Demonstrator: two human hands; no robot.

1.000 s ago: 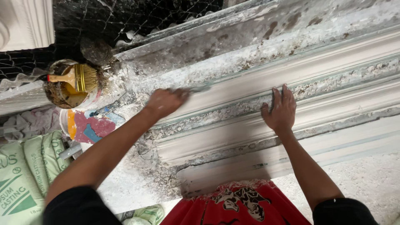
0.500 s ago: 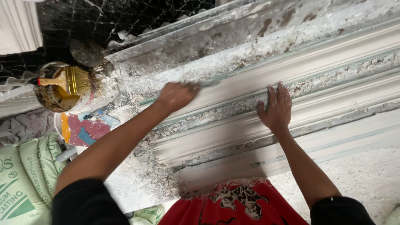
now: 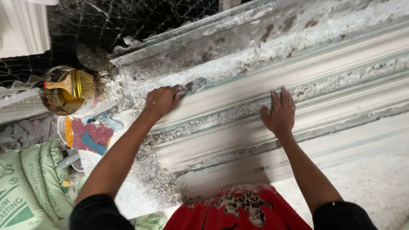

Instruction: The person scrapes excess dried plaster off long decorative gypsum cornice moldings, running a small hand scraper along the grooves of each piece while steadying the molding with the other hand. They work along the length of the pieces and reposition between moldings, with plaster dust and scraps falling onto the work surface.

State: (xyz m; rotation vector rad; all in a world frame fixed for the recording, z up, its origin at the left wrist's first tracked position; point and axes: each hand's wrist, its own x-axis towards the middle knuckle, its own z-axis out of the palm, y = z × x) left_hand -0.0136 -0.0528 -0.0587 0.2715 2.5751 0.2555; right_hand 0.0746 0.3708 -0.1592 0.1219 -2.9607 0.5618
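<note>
While the left hand (image 3: 161, 101) closes its grip around the handle of a small grey metal scraper (image 3: 194, 86), the blade pokes out just beyond the knuckles, touching the long white ridged plaster moulding (image 3: 324, 68), probably angled so to follow its groove. The right hand (image 3: 279, 114) lies flat and open, holding nothing, well along the moulding from that grip, seemingly to steady it. Away from the grip on the other side sits a crusted bucket (image 3: 57, 102) with a yellow-bristled brush (image 3: 72, 83)
</note>
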